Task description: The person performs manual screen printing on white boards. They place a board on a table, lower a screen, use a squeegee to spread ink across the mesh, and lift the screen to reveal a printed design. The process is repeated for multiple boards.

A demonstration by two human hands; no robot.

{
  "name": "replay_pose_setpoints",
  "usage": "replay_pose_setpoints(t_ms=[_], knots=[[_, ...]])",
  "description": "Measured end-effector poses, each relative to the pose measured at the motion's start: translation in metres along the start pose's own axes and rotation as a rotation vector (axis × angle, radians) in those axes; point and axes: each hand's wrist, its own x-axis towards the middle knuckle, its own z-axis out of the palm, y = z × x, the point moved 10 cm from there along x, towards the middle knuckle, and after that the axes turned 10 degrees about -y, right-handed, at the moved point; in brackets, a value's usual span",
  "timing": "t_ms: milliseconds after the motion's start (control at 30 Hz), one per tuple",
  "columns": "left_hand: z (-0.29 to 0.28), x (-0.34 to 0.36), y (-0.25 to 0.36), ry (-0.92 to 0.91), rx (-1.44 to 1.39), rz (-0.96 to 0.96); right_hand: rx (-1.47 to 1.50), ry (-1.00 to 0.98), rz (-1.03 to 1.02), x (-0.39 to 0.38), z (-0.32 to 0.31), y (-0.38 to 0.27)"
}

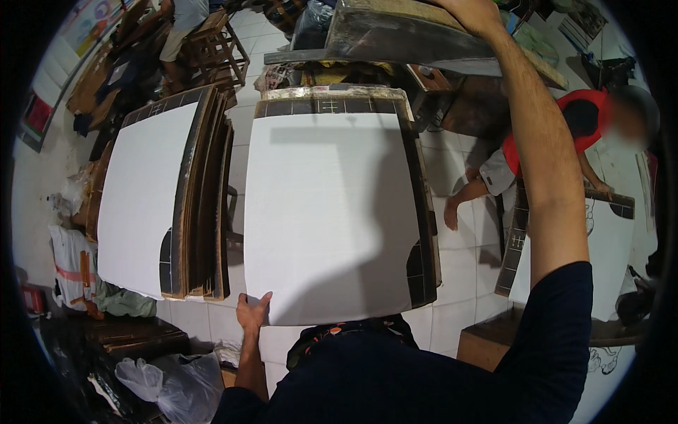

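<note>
In front of me lies a board [418, 212] with a dark margin along its far and right sides and a white sheet [325, 191] spread over it. My left hand [253, 311] grips the near left corner, its thumb over the sheet and its fingers along the left edge. Past the far end of the board, a wooden frame with a dark panel [417, 35] stands tilted. My right arm reaches far up to it, and my right hand [477, 15] holds its top edge; the fingertips are partly cut off by the picture's rim. A shadow falls across the sheet.
To the left stands a stack of similar boards [205, 205] topped with another white sheet [145, 205]. A person in red [590, 116] sits at the right beside a board with line drawings [575, 261]. Plastic bags [173, 385] lie at lower left; a wooden stool [215, 42] stands far left.
</note>
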Motion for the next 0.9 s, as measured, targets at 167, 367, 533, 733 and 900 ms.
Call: replay_pose_setpoints(t_ms=[167,367,533,733,900], knots=[[-0.007,0.011,0.029,-0.002,0.006,-0.018,-0.012,-0.012,-0.012,0.016,-0.003,0.006],[0.003,0.036,0.011,-0.009,0.022,-0.147,0.021,-0.023,-0.011,0.03,-0.005,0.005],[0.022,0.055,-0.023,-0.002,-0.049,-0.137,-0.018,0.009,0.01,0.02,-0.011,0.001],[0.011,0.034,0.167,0.205,-0.058,0.372,-0.182,0.002,0.017,-0.033,0.025,0.012],[0.034,-0.055,0.424,-0.527,-1.123,0.83,-0.09,0.278,-0.288,-0.149,0.076,0.015]])
